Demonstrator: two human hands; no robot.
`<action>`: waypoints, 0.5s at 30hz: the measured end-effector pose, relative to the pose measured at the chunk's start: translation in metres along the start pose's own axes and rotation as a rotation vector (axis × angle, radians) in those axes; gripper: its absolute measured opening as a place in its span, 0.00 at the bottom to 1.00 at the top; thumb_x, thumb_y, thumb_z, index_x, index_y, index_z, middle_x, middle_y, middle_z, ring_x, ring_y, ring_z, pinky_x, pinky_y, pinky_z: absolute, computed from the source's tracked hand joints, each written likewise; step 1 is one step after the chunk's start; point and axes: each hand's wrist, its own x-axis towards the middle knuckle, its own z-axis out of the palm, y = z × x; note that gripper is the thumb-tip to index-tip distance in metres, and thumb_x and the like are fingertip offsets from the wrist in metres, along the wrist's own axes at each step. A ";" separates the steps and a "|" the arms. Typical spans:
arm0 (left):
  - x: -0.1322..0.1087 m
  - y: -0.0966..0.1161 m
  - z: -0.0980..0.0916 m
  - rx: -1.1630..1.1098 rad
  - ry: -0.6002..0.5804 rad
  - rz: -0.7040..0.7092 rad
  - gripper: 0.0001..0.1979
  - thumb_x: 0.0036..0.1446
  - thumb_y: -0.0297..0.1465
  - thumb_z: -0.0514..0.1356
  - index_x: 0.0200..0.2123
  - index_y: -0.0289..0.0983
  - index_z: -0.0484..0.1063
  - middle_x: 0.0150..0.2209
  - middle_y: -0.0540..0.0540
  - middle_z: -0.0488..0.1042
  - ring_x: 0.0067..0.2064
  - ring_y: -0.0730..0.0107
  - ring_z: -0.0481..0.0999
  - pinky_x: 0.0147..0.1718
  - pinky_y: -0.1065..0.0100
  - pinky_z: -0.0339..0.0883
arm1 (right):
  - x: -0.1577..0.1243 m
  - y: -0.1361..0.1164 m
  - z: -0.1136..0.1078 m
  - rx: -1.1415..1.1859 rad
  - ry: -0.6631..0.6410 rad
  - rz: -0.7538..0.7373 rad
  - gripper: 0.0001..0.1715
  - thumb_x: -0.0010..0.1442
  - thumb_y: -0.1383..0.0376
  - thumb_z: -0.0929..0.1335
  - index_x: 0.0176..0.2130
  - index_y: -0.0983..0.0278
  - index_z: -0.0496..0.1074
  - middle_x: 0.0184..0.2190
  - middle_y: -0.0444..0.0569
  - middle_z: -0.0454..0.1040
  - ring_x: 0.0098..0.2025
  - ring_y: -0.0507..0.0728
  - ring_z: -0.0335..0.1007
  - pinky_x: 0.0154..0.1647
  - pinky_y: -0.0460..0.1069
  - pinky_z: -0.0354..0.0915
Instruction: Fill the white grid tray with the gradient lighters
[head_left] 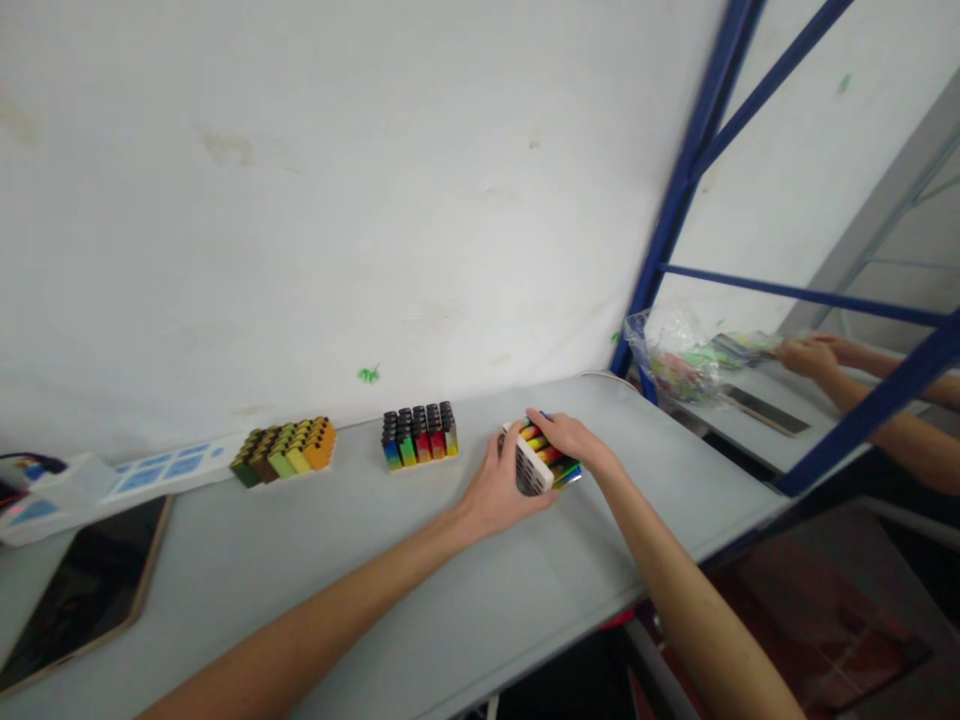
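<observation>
Both my hands grip one white tray of colourful lighters (541, 458) on the grey table (420, 590). My left hand (496, 488) wraps its near left side, fingers closed against it. My right hand (571, 437) covers its top and far side. The tray is tilted, so its perforated white underside faces me. A second tray of lighters with black tops (420, 436) stands to the left by the wall. Further left stands a third tray of yellow, green and orange lighters (285, 452).
A dark tablet (82, 590) lies at the table's left end beside white and blue cards (161, 470). A blue metal frame (675, 200) rises at the right. Beyond it, another person's hands (814, 355) work beside a plastic bag (675, 360) on the neighbouring bench.
</observation>
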 end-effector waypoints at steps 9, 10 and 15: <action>0.021 0.005 0.007 0.035 -0.027 0.035 0.50 0.41 0.40 0.74 0.64 0.40 0.54 0.54 0.39 0.63 0.57 0.50 0.68 0.59 0.51 0.64 | 0.007 0.017 0.003 -0.016 0.152 0.017 0.39 0.69 0.45 0.56 0.37 0.69 0.82 0.41 0.65 0.81 0.46 0.67 0.77 0.48 0.53 0.66; 0.022 0.004 0.008 0.030 -0.024 0.042 0.50 0.41 0.40 0.74 0.64 0.41 0.55 0.54 0.39 0.63 0.56 0.50 0.68 0.59 0.51 0.65 | 0.008 0.020 0.003 0.016 0.151 0.018 0.37 0.68 0.45 0.57 0.37 0.69 0.82 0.40 0.64 0.81 0.45 0.67 0.77 0.48 0.53 0.66; 0.022 0.002 0.014 0.026 -0.008 0.090 0.49 0.42 0.42 0.74 0.64 0.43 0.55 0.53 0.41 0.62 0.56 0.49 0.68 0.59 0.50 0.64 | 0.010 0.034 0.002 0.162 0.171 -0.100 0.28 0.68 0.50 0.60 0.43 0.65 0.80 0.46 0.55 0.81 0.47 0.61 0.75 0.51 0.51 0.65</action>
